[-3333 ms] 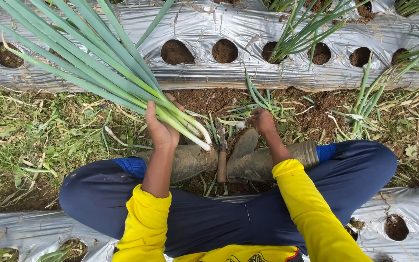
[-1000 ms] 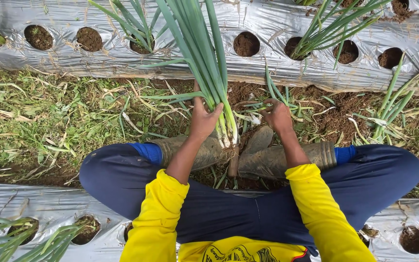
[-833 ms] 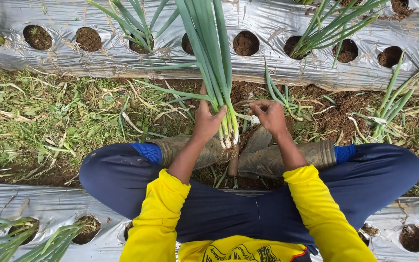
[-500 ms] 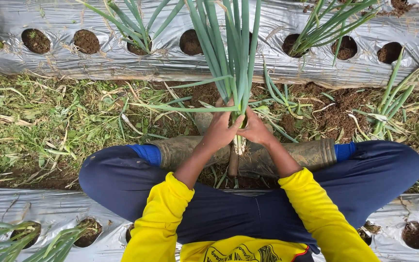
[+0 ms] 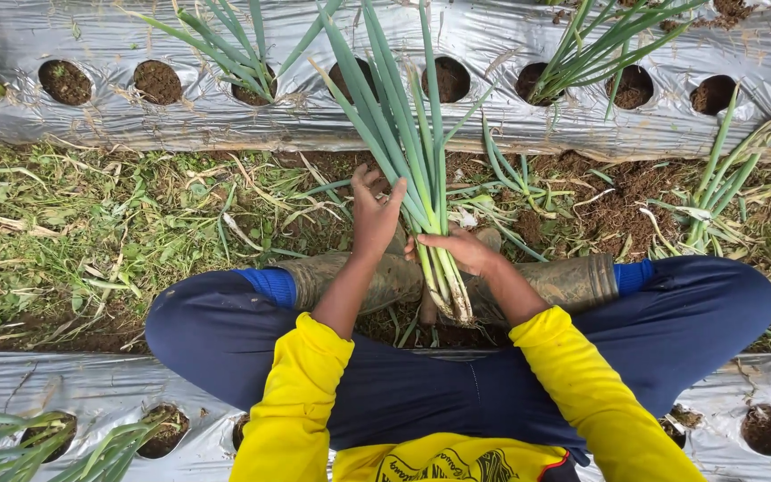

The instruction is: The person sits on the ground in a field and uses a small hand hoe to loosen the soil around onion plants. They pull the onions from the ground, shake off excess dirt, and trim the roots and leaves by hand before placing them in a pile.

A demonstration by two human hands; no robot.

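A bunch of green onions [image 5: 421, 178] with long green leaves and pale stalk bases stands upright between my knees, its bases near my muddy rubber boots [image 5: 573, 281]. My right hand [image 5: 457, 250] grips the stalks low down, just above the white bases. My left hand [image 5: 375, 210] is raised beside the bunch on its left, fingers spread, touching or almost touching the leaves. I sit with legs folded in blue trousers and yellow sleeves.
A silver plastic mulch bed [image 5: 225, 107] with round planting holes runs across the top, some holes bearing green onion plants [image 5: 600, 49]. Another mulch strip [image 5: 37, 393] lies under me. Cut grass and bare soil [image 5: 617, 205] fill the furrow between them.
The bunch swung from leaning left to upright in front of me. My right hand took hold of the stalks low down, and my left hand let go and opened beside them.
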